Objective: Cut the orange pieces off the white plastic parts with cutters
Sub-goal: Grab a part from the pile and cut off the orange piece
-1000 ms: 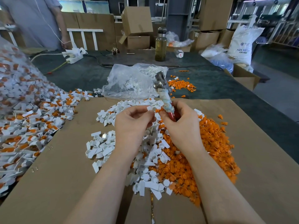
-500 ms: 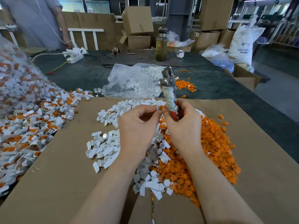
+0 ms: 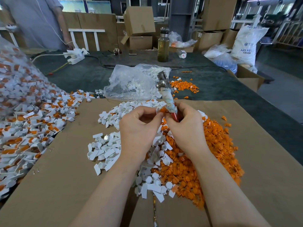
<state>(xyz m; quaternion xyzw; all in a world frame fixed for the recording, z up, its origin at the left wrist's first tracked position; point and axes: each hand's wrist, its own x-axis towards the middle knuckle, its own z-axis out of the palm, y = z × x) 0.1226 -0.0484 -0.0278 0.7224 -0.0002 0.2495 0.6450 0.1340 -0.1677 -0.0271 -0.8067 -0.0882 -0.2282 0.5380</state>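
Left hand (image 3: 139, 128) fingers pinch a white part with orange piece (image 3: 161, 110) just above the heaps; right hand (image 3: 186, 126) fingers curl round the cutters (image 3: 167, 94), metal head pointing up and away. Both work over a cardboard sheet (image 3: 65, 169) on the surface: white pile (image 3: 105, 149) left-centre, orange pile (image 3: 213, 148) right, bare cardboard toward the near-left and right edges, uncut parts (image 3: 24, 128) spilling off its left edge. Sack (image 3: 246, 45) at far right reads "ABS RESIN".
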